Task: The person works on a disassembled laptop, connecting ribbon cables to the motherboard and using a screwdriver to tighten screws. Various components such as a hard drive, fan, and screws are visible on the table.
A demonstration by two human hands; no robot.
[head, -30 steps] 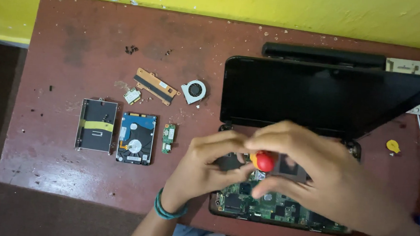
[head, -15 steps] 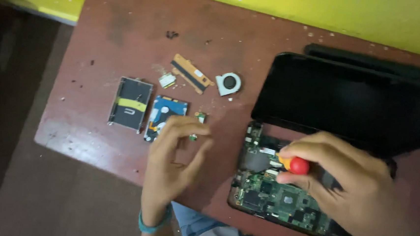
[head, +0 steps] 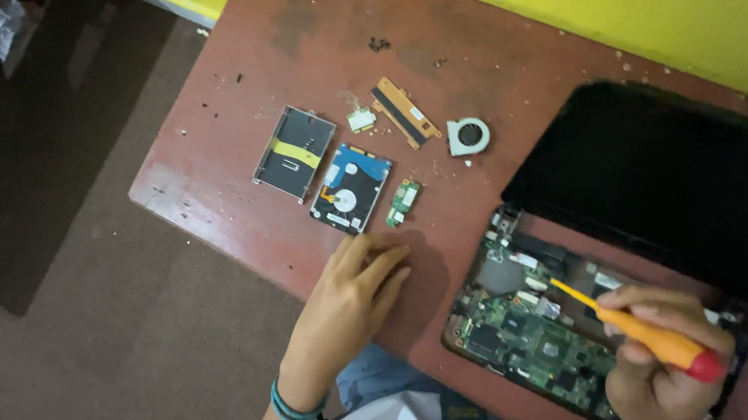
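- My right hand (head: pixel 657 366) is wrapped around a screwdriver (head: pixel 637 332) with an orange handle and a red cap, gripping it firmly.
- The screwdriver lies at a slant, red end toward my right, yellow shaft pointing up-left over the open laptop (head: pixel 558 337); I cannot tell whether the tip touches anything.
- The laptop sits at the right of the desk (head: pixel 315 48), its base stripped so the green board (head: pixel 523 339) shows, its dark screen (head: pixel 657 181) folded back behind.
- My left hand (head: pixel 352 298) rests flat on the desk, fingers loosely together and stretched forward, holding nothing.
- Its fingertips lie just below the hard drive (head: pixel 351 187) and the small green card (head: pixel 403 202), near them but apart.
- The drive shows a blue label and silver disc; the card lies just to its right.
- Left of the drive lies a grey metal caddy (head: pixel 294 153) with a yellow band across it.
- Further back sit a small white chip (head: pixel 362 120), an orange strip with a black stripe (head: pixel 405 112) and a round grey fan (head: pixel 468 137).
- A teal band (head: pixel 294 409) circles my left wrist.
- The desk is reddish-brown and worn, against a yellow wall (head: pixel 580 18).
- Dark floor (head: pixel 81 260) lies to the left.
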